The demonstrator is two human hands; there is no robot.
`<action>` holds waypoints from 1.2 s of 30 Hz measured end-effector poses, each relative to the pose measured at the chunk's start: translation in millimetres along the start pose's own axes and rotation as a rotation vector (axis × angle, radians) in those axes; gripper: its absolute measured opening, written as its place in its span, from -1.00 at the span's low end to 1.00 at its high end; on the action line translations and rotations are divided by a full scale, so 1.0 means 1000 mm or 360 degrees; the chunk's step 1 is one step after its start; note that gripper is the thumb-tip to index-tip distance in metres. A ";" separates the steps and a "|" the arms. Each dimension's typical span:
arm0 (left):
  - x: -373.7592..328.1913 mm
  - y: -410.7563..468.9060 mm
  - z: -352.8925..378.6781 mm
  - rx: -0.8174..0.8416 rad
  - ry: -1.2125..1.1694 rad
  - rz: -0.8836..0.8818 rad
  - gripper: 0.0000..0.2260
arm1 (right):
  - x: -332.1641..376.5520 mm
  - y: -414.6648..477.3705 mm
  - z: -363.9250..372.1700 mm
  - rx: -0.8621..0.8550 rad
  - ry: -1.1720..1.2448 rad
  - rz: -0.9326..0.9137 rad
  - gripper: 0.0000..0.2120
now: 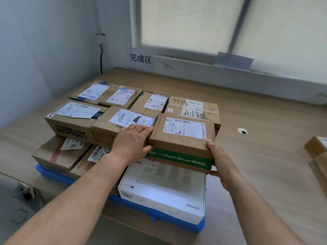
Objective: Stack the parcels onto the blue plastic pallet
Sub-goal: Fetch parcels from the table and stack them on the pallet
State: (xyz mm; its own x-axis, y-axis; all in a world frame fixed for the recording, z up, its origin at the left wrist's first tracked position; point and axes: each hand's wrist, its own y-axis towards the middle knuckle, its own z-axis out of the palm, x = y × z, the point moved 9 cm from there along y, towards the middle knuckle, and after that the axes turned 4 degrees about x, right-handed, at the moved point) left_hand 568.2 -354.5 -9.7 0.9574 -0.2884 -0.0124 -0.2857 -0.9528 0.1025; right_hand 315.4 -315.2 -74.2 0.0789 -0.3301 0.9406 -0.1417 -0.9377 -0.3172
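A small brown parcel [184, 137] with a white label and green tape sits on the upper layer at the front right of the stack, above a white flat box [164, 191]. My left hand [131, 144] holds its left side, fingers lying over the neighbouring labelled parcel [122, 124]. My right hand [221, 163] grips its right front corner, thumb on the top edge. The blue plastic pallet [159, 214] shows only as a rim under the stack. Several other cardboard parcels [74, 119] fill both layers.
The pallet rests on a wooden table [265, 156] below a window, with a wall close on the left. Another brown parcel [318, 151] lies at the table's right edge. A cable grommet [242, 131] sits in the tabletop to the right of the stack.
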 end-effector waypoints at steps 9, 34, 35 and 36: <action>-0.002 0.000 -0.004 -0.0013 0.0000 0.0022 -0.42 | 0.006 -0.005 -0.003 -0.0088 -0.0061 -0.0062 -0.57; -0.175 -0.078 0.002 -0.0406 -0.0686 0.0173 -0.53 | 0.001 -0.127 -0.120 -0.1045 -0.1347 -0.0720 -0.66; -0.191 -0.080 0.006 -0.0365 -0.0660 0.0187 -0.53 | -0.003 -0.134 -0.131 -0.1071 -0.1371 -0.0752 -0.66; -0.206 -0.082 0.010 -0.0330 -0.0631 0.0205 -0.51 | -0.007 -0.141 -0.143 -0.1095 -0.1397 -0.0779 -0.66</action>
State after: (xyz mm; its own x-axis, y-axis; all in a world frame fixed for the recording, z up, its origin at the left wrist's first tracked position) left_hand 393.8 -217.8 -25.2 0.8136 -0.4555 -0.3615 -0.3482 -0.8795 0.3244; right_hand 194.1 -165.4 -19.0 0.8733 -0.1684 0.4572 -0.3824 -0.8184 0.4289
